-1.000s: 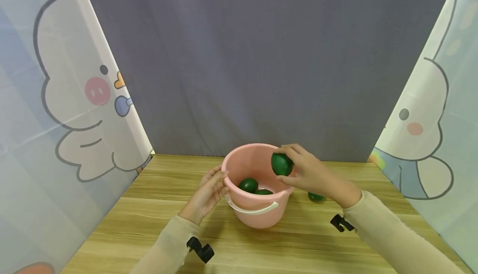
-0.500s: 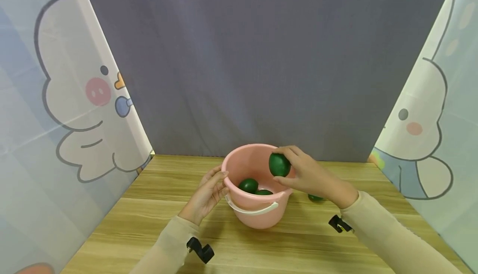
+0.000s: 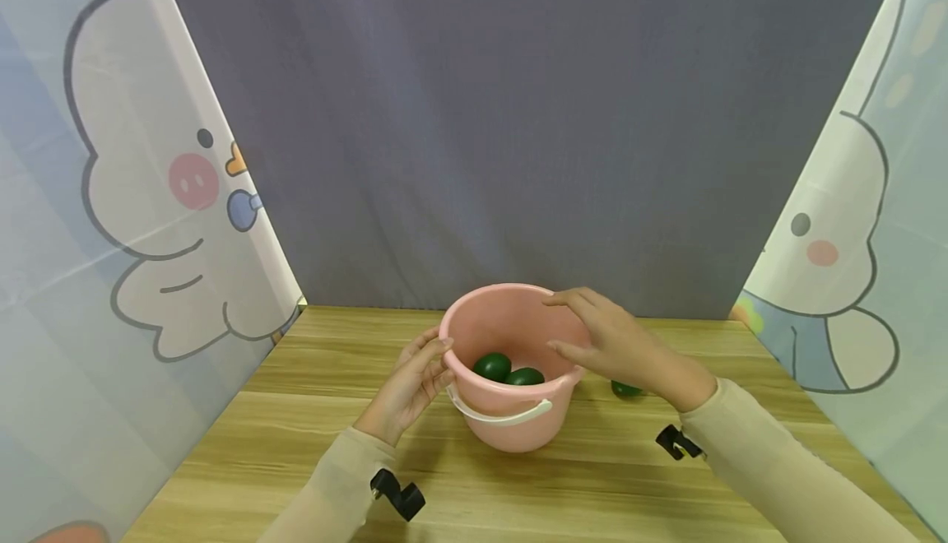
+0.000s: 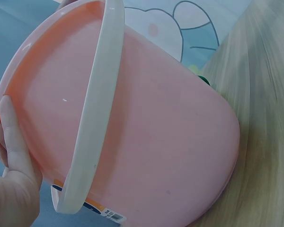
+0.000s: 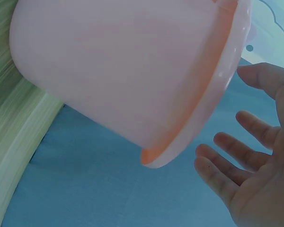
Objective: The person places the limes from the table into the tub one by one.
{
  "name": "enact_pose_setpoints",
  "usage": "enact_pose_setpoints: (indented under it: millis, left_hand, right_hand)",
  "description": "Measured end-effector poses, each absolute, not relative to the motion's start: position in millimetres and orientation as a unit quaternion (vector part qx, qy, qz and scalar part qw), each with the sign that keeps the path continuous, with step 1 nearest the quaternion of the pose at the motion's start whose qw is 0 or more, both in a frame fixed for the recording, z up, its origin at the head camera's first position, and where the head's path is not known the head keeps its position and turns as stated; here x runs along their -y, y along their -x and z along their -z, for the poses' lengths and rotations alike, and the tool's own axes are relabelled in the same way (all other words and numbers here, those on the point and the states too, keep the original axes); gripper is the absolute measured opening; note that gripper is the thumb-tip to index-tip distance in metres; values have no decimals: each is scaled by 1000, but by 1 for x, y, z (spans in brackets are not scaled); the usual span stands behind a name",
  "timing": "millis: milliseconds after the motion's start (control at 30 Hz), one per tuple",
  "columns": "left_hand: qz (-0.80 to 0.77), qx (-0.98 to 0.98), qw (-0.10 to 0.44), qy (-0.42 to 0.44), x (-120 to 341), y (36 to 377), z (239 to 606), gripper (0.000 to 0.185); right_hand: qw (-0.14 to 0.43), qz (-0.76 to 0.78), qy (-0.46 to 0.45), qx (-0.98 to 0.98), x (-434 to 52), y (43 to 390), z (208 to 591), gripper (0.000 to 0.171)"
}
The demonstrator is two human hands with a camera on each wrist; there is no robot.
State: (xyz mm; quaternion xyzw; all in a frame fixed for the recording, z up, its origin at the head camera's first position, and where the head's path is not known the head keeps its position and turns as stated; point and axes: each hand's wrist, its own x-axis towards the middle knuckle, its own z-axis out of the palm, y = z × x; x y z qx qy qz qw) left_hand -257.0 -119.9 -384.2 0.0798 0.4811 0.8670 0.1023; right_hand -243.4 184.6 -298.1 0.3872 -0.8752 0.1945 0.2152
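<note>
A pink bucket (image 3: 511,436) with a white handle (image 3: 511,420) stands upright on the wooden table. My left hand (image 3: 407,378) grips its rim on the left side; in the left wrist view that hand (image 4: 16,156) is at the rim too. Above the bucket's right rim is my right hand (image 3: 611,341), thumb and fingers spread with nothing between them, as the right hand (image 5: 255,165) in the right wrist view also shows. Inside the bucket show two smooth dark green oval things, avocado-like, one on the left (image 3: 492,367) and one on the right (image 3: 525,376); the bucket's near wall hides part of the bottom.
Another dark green oval thing (image 3: 625,389) lies on the wooden table (image 3: 311,444) right of the bucket, partly behind my right forearm. A grey curtain (image 3: 518,132) hangs behind the table. Cartoon-printed cloths (image 3: 148,296) flank both sides.
My right hand has let go of the dark green oval thing over the bucket, and its fingers are now spread. The right-hand green shape inside shows more. My left hand stays on the rim.
</note>
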Motion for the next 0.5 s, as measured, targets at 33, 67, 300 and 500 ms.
enact_pose_setpoints:
  millis: [33, 67, 300, 500]
  left_hand:
    - [-867, -481, 102, -80, 120, 257, 384, 49]
    - [-867, -481, 102, -81, 120, 257, 384, 49]
    - [-870, -474, 103, -81, 120, 258, 384, 47]
    - [-871, -475, 101, -81, 119, 258, 384, 47]
  right_hand:
    - [217, -193, -388, 875, -186, 243, 298, 51]
    - [218, -192, -388, 875, -186, 243, 298, 51]
    - [220, -186, -379, 880, -193, 244, 298, 48]
    - [240, -185, -383, 873, -202, 242, 299, 43]
